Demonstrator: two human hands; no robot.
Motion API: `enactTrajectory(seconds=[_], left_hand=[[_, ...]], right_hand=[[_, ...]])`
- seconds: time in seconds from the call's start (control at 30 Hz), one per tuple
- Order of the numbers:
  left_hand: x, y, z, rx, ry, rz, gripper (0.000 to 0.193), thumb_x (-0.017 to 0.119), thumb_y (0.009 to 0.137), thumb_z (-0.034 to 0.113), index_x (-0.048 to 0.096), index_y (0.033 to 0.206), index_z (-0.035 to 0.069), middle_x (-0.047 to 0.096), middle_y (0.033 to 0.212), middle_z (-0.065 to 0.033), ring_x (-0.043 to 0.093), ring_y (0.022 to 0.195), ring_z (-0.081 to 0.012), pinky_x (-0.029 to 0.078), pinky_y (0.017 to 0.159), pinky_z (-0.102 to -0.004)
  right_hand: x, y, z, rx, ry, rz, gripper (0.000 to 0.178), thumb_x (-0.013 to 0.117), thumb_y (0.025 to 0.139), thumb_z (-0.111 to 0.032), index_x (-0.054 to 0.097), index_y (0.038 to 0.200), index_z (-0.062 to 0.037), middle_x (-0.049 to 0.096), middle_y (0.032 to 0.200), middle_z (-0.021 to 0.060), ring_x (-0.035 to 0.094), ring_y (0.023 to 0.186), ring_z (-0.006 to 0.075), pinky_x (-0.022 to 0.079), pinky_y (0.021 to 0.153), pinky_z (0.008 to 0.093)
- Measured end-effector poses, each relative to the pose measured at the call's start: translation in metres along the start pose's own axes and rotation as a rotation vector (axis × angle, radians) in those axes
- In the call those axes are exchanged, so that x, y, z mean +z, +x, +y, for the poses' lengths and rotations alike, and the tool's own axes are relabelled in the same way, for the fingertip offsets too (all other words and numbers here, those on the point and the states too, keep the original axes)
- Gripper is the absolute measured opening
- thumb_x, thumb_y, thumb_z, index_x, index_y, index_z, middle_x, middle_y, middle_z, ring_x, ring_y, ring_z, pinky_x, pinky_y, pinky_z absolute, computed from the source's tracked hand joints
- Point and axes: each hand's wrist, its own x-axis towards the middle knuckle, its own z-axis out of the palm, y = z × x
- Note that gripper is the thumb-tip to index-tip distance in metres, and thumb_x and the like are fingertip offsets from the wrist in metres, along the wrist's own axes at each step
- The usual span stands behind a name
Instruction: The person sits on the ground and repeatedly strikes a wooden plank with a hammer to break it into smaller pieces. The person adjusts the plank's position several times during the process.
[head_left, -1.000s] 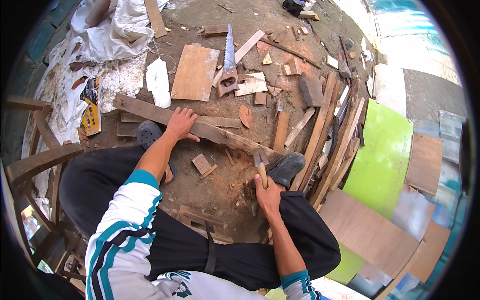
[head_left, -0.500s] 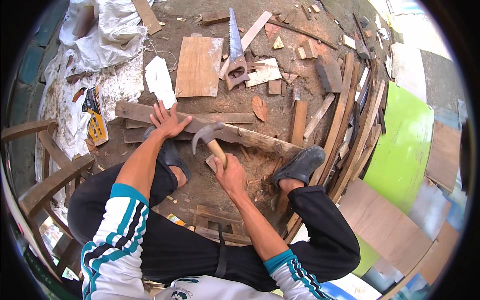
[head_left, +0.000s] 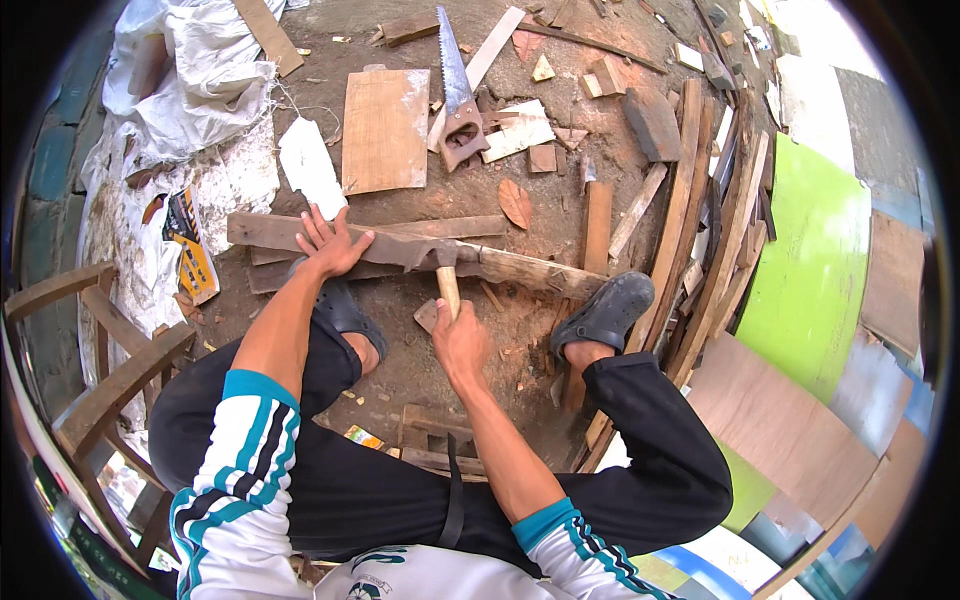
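Note:
A long worn wooden plank (head_left: 535, 270) lies across the ground before me, its right end by my right clog (head_left: 610, 312). My left hand (head_left: 332, 247) presses on its left part, fingers spread flat. My right hand (head_left: 461, 340) is closed around the wooden handle of a claw hammer (head_left: 448, 287). The hammer's dark head is at the plank's middle and appears to touch it; whether a nail is beneath it, I cannot tell. Shorter boards (head_left: 450, 226) lie under and behind the plank on the left.
A handsaw (head_left: 458, 95) and a square plywood piece (head_left: 386, 130) lie beyond the plank, among wood scraps. Long timber strips (head_left: 680, 190) are piled at the right, beside a green panel (head_left: 805, 260). A wooden chair frame (head_left: 125, 380) stands at the left near white sacking (head_left: 190, 80).
The hammer has come down from a raised position above the plank onto its middle, with my right hand around the handle. My left hand stays on the plank. The view has shifted slightly.

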Motion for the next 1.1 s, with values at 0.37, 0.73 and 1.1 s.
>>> enactTrajectory(seconds=[0.37, 0.73, 1.1], left_hand=[[-0.003, -0.004, 0.007, -0.005, 0.026, -0.005, 0.111, 0.048, 0.087, 0.079, -0.002, 0.161, 0.014, -0.035, 0.155, -0.0319, -0.041, 0.14, -0.0455, -0.015, 0.112, -0.0672], [0.013, -0.034, 0.029, 0.386, 0.29, 0.377, 0.104, 0.07, 0.068, 0.079, 0.05, 0.143, 0.01, 0.04, 0.149, -0.0225, 0.029, 0.144, -0.0366, 0.018, 0.115, -0.0607], [0.014, -0.016, 0.048, 0.718, 0.593, 0.426, 0.083, 0.084, 0.053, 0.065, 0.062, 0.11, 0.009, 0.058, 0.114, -0.0103, 0.058, 0.113, -0.0251, 0.042, 0.088, -0.0388]], right_hand=[[-0.028, 0.023, 0.001, 0.073, 0.167, -0.087, 0.049, 0.047, 0.102, -0.046, 0.057, 0.107, 0.0014, 0.068, 0.093, 0.0314, 0.065, 0.091, 0.0518, 0.048, 0.079, 0.0583], [-0.141, -0.056, 0.112, 0.152, 0.277, -0.021, 0.042, 0.055, 0.103, -0.041, 0.061, 0.103, -0.0002, 0.054, 0.066, 0.0032, 0.053, 0.049, 0.0122, 0.042, 0.045, 0.0306], [-0.163, -0.07, 0.114, 0.285, 0.632, -0.09, 0.039, 0.054, 0.104, -0.041, 0.057, 0.107, -0.0021, 0.051, 0.069, 0.0005, 0.049, 0.049, 0.0096, 0.04, 0.041, 0.027]])
